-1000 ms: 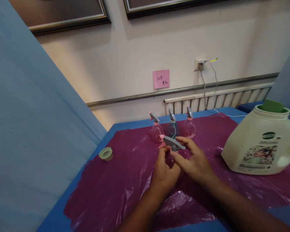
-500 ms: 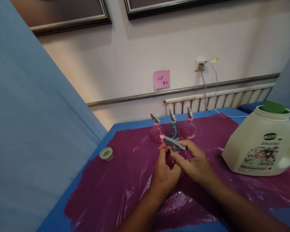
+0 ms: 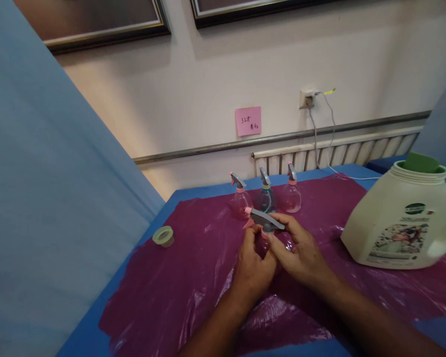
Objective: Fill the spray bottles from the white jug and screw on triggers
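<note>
A small clear spray bottle with a grey and pink trigger head is between my hands, upright over the purple plastic sheet. My left hand is closed around its body from the left. My right hand grips it from the right, with the thumb at the pink collar and the fingers behind the head. Most of the bottle's body is hidden by my hands. Just beyond stand a pink spray bottle, a teal spray bottle and another pink spray bottle in a row.
On the right stands a large cream jug with something green in its mouth. A small greenish cup sits at the left. Blue curtain hangs along the left side. Behind the table are a radiator and a plugged-in cable.
My right thumb has shifted slightly on the bottle's collar. The spray head has moved a touch to the left; both hands keep their hold.
</note>
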Demonstrator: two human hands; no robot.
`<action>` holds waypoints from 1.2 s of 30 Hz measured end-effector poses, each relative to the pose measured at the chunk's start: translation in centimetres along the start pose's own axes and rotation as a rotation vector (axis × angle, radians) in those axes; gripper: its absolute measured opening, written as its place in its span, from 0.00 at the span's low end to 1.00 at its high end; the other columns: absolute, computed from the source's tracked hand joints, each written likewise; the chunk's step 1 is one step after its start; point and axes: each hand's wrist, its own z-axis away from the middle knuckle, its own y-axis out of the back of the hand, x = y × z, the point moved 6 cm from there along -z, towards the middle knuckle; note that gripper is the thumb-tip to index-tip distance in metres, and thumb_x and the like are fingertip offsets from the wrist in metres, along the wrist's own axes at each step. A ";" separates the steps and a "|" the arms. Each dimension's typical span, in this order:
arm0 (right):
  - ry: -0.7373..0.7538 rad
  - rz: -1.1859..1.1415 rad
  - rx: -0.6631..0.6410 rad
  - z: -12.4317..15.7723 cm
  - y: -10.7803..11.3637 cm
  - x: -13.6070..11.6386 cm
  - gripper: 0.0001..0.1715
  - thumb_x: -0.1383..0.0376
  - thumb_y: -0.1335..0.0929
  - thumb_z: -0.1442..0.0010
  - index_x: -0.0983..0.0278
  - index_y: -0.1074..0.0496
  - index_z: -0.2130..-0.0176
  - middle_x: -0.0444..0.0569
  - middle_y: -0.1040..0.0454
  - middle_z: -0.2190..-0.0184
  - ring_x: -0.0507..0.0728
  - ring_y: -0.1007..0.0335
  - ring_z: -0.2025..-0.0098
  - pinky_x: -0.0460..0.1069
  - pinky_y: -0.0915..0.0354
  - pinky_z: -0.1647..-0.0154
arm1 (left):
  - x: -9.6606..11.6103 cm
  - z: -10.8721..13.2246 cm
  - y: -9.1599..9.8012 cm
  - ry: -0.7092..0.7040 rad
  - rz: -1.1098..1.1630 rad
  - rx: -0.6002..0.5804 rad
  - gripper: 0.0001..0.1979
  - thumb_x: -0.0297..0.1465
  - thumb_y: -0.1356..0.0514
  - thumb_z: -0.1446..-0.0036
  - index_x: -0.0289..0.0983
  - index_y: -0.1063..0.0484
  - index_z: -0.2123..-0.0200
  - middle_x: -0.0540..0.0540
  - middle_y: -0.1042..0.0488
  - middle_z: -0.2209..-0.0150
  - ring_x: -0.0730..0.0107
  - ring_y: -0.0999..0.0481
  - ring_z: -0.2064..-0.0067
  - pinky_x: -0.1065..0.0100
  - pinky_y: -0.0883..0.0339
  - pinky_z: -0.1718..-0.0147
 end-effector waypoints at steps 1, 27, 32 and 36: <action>0.006 -0.003 -0.009 0.0 0.0 0.0 0.21 0.61 0.27 0.28 0.55 0.24 0.37 0.50 0.14 0.46 0.61 0.16 0.47 0.57 0.23 0.41 | 0.1 0.0 0.0 -0.003 -0.005 -0.015 0.19 0.37 0.27 0.34 0.43 0.22 0.42 0.39 0.16 0.46 0.55 0.15 0.49 0.52 0.22 0.40; 0.028 -0.024 -0.040 -0.1 -0.2 -0.1 0.14 0.62 0.27 0.27 0.54 0.21 0.43 0.46 0.14 0.49 0.59 0.18 0.49 0.54 0.26 0.44 | 0.6 0.3 0.1 -0.066 -0.111 -0.092 0.19 0.43 0.35 0.26 0.41 0.26 0.37 0.40 0.17 0.47 0.57 0.17 0.49 0.55 0.24 0.39; -0.044 -0.054 -0.014 -0.2 -0.2 0.5 0.17 0.59 0.25 0.29 0.55 0.20 0.43 0.47 0.14 0.51 0.59 0.18 0.51 0.54 0.25 0.45 | 1.0 0.2 0.2 -0.063 -0.134 -0.089 0.19 0.43 0.35 0.26 0.43 0.25 0.38 0.41 0.16 0.44 0.53 0.17 0.45 0.54 0.23 0.40; -0.045 -0.033 0.000 -0.3 -0.2 0.3 0.14 0.59 0.25 0.30 0.56 0.18 0.46 0.47 0.14 0.52 0.59 0.17 0.52 0.54 0.24 0.46 | 0.8 0.2 0.2 -0.049 -0.121 -0.098 0.20 0.45 0.35 0.26 0.44 0.25 0.37 0.41 0.16 0.44 0.53 0.16 0.46 0.54 0.22 0.40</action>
